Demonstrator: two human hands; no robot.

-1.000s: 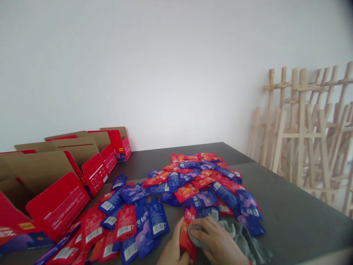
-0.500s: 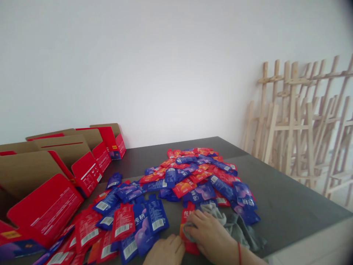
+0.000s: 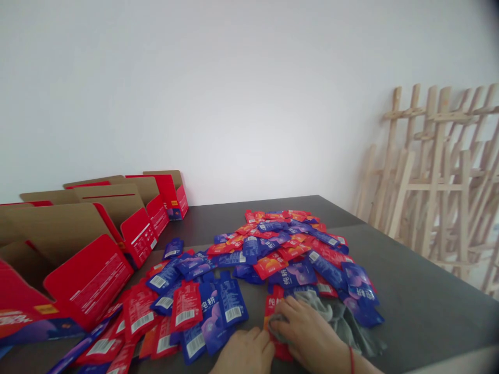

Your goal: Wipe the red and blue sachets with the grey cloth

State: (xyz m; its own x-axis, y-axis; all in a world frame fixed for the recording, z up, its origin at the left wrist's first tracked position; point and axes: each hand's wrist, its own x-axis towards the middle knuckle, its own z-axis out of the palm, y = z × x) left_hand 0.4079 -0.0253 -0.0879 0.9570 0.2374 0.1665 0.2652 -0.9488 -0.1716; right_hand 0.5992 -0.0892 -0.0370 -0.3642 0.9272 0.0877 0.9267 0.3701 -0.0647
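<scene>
A red pouch (image 3: pixel 272 301) with white print lies flat on the dark table, just in front of me. My right hand (image 3: pixel 307 330) is closed on a grey cloth (image 3: pixel 343 322) and presses a fold of it onto the pouch; the rest of the cloth trails to the right. At the pouch's lower left edge, my left hand (image 3: pixel 246 352) has its fingers together and bent, seeming to hold that edge down; its fingertips are partly hidden. Blue and red pouches (image 3: pixel 206 311) lie loosely to the left. Beyond my hands spreads a larger pile of pouches (image 3: pixel 273 262).
Open red cardboard boxes (image 3: pixel 91 285) with brown insides stand in rows along the left. The dark table (image 3: pixel 421 301) meets a white wall (image 3: pixel 249 104) at the back. Wooden easels (image 3: pixel 436 171) are grouped past the table's right edge.
The view has turned slightly left, so everything sits further right in the picture. Both hands stay at the same red pouch, the cloth still under the right one.
</scene>
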